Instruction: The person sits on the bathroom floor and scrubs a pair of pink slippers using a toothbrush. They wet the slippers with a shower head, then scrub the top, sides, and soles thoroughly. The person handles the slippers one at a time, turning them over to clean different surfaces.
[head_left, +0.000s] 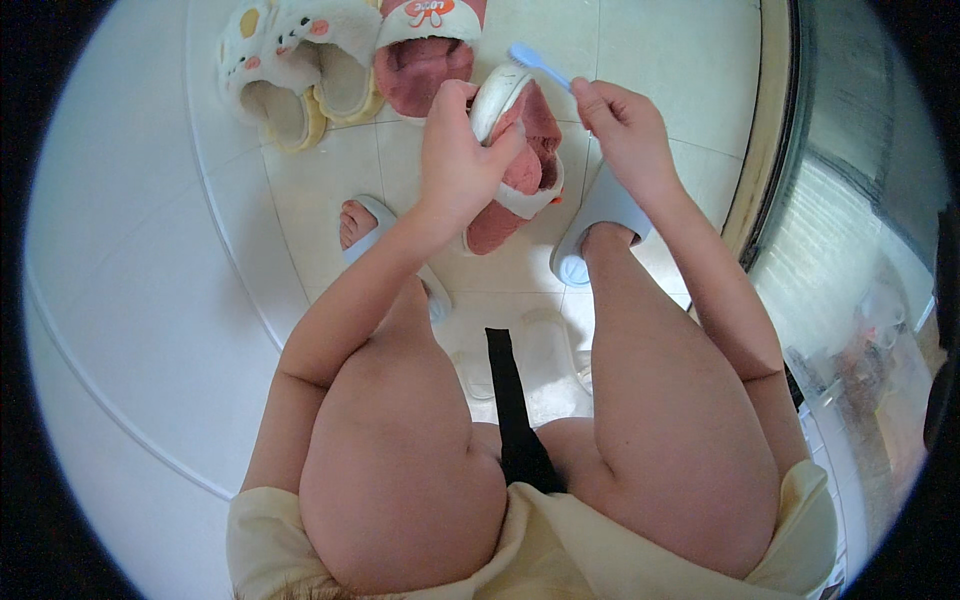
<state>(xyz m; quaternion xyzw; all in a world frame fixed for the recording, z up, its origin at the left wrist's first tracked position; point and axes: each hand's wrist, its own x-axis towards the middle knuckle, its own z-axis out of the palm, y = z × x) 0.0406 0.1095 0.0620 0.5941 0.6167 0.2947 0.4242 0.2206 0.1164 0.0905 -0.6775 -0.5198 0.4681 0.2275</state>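
My left hand (469, 154) grips a pink plush slipper (534, 127) with a white sole rim, held tilted above the tiled floor. The thumb presses into its pink lining, and the fingers behind the sole are partly hidden. In my right hand (626, 131) is a light blue brush (541, 64) that looks like a toothbrush, held by its handle. Its bristle head lies just above the upper end of the slipper's white rim; whether they touch, I cannot tell. A matching pink slipper (427, 64) with a white fluffy band rests on the floor beyond my left hand.
White plush slippers (300, 45) with yellow soles stand at the upper left. My feet, in pale slides (574, 270), are on the floor tiles. A smooth white curved surface (142, 225) lies left, a framed glass panel (840, 172) right. A black strap (510, 390) hangs between my legs.
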